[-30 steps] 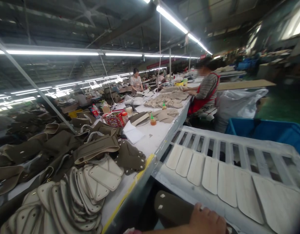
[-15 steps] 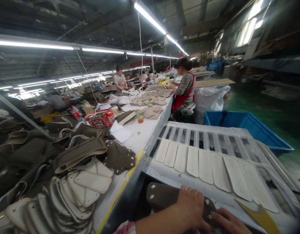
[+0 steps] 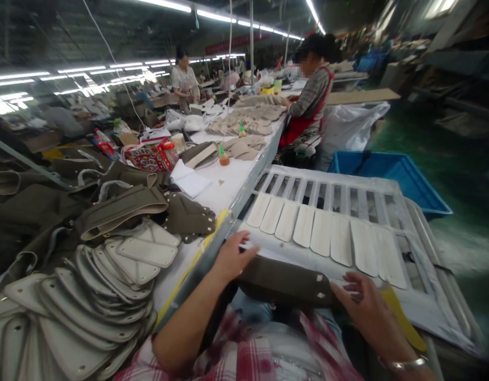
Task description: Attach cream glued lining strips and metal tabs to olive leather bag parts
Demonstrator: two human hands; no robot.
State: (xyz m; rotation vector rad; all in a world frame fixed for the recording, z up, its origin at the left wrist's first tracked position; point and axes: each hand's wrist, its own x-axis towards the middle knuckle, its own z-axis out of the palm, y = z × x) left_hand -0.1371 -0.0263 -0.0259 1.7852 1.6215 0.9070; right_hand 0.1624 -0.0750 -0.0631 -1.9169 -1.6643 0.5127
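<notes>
Workbench (image 3: 224,193), olive panel (image 3: 286,281), left hand (image 3: 234,257), right hand (image 3: 365,307)

**Matt olive cloth panel (image 3: 286,280) beside smooth cream panels (image 3: 319,233)**
The white tabletop (image 3: 216,211) looked smooth, its metal edge rail (image 3: 244,197) dull grey. At right, the blue plastic crate (image 3: 391,174) had a slight gloss, and the plastic sack (image 3: 355,121) looked thin and creased. Nearest, the checked cloth shirt (image 3: 228,354) looked soft, the metal bracelet (image 3: 403,364) polished.

Blue plastic crate (image 3: 391,180), white sack (image 3: 351,132) (beside co-worker (image 3: 310,100))
</notes>
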